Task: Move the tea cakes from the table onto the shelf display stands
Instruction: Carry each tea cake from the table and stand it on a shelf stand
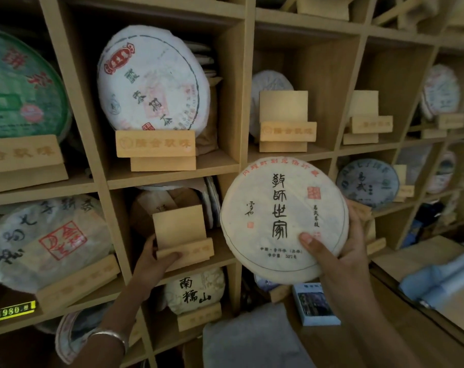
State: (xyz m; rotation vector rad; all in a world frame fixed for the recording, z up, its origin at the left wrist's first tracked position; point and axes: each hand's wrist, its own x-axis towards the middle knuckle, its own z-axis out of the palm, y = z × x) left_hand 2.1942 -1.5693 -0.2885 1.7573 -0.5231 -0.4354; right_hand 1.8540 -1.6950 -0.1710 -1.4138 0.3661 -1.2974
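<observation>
A: Where was the tea cake [284, 220] seen?

B: Held up in front of the shelf [172, 173], approx. level w/ the middle row, face toward the camera. It was gripped by the right hand [342, 251]: thumb pressed on the lower front of the wrapper, fingers curled round the right edge & back. No stand was touched by it yet.

A: And the left hand [153, 264]?

B: It was closed on the empty display stand [183, 235] in the centre compartment, thumb laid along the front lip, fingers wrapped under the left side. A silver bangle [111, 337] was worn on that wrist.

A: Other stands w/o cakes?

B: Two were noted in the row above, right of centre: one [285, 120] w/ a wrapped cake tucked behind it, another [366, 120] further right. A white cake w/ a red emblem [151, 81] was seated on its stand upper centre; a green-wrapped one [21, 86] at far left.

A: The worktop [422, 257]?

B: Only its corner was visible at lower right, w/ pale blue cloth [443, 280] lying on it.
</observation>
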